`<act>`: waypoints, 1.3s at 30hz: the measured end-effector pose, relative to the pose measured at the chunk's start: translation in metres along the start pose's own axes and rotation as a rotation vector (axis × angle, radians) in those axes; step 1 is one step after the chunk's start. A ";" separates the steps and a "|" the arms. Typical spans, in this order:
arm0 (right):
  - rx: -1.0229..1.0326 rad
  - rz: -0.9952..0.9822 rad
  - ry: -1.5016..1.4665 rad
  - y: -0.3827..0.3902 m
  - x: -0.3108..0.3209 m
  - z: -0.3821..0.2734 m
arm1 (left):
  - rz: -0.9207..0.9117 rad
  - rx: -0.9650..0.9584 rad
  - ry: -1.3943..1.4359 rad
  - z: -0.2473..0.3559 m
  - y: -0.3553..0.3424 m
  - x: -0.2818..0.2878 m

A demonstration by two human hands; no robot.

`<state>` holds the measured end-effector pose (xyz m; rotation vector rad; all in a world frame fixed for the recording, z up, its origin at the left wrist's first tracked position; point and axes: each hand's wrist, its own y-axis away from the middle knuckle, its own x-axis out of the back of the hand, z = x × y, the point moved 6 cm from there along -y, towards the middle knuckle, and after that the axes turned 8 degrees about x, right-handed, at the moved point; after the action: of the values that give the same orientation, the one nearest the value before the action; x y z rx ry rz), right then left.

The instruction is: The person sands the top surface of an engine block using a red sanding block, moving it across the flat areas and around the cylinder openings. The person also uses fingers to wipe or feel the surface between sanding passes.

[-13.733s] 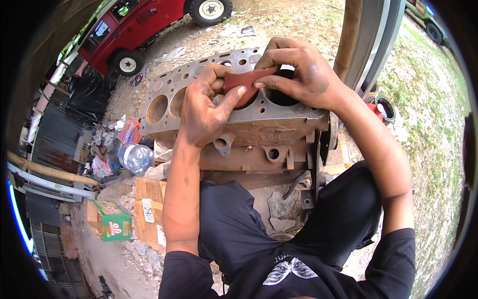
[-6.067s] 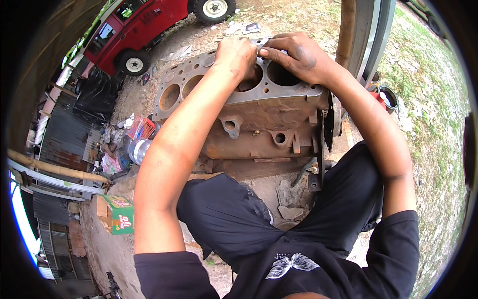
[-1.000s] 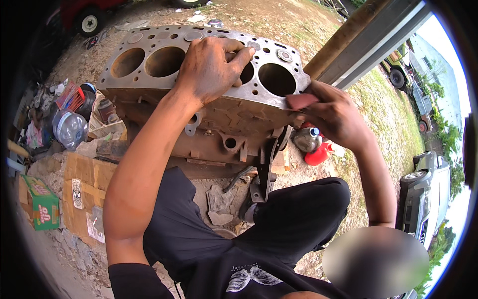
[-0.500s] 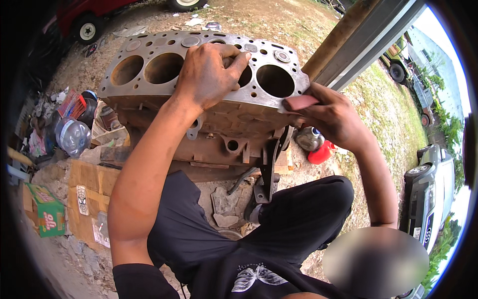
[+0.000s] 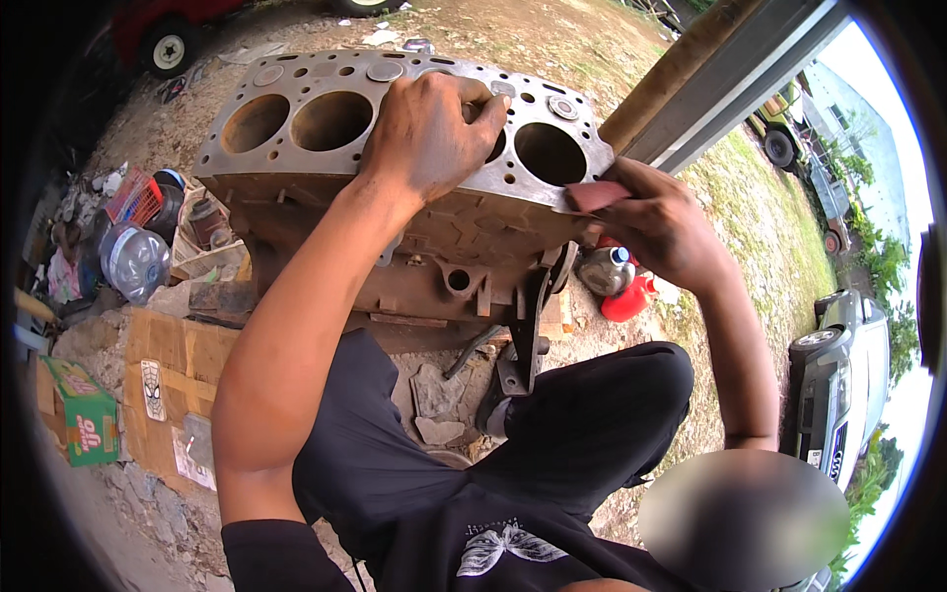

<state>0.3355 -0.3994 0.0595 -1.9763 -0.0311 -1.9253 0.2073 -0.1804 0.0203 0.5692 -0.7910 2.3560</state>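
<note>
A: Where is the sandpaper (image 5: 597, 196)?
B: At the near right corner of the engine block (image 5: 464, 232). I can't tell how firmly it meets the metal.

A: And the fingers on it?
B: The right hand (image 5: 671, 217) pinches the folded sheet, thumb partly hidden.

A: How far along does the surface look?
B: The deck (image 5: 490, 177) is mostly bare grey metal, so I'd judge it largely cleaned. Brown staining shows in the cylinder bores (image 5: 331, 121), and rust covers the outer side. How much is left at that corner, I can't say; the hand and sheet cover part of it.

A: The left hand (image 5: 426, 133)?
B: Over the deck, hiding most of the third bore, fingers curled and thumb extended. Whether the fingertips grip anything is hidden.

A: Farther out?
B: A red container (image 5: 629, 300) stands beyond the right end; a clear plastic jug (image 5: 135, 261) lies off to the left.
</note>
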 end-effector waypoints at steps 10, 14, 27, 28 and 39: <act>-0.005 0.004 -0.024 -0.005 -0.003 0.004 | 0.005 0.001 -0.015 -0.004 0.000 -0.006; -0.004 0.004 -0.029 -0.005 -0.003 0.005 | 0.038 -0.033 -0.018 -0.005 0.002 -0.001; 0.032 0.032 -0.025 0.012 0.008 0.005 | 0.021 -0.034 0.021 -0.006 0.006 -0.002; 0.039 0.056 -0.003 0.010 0.007 0.007 | 0.025 -0.030 0.017 -0.005 0.005 -0.002; -0.020 0.125 0.035 0.008 0.001 0.003 | 0.057 -0.050 -0.023 -0.002 0.007 0.000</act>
<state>0.3408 -0.4063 0.0581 -1.9090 0.1189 -1.8869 0.2025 -0.1840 0.0161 0.5598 -0.8854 2.3783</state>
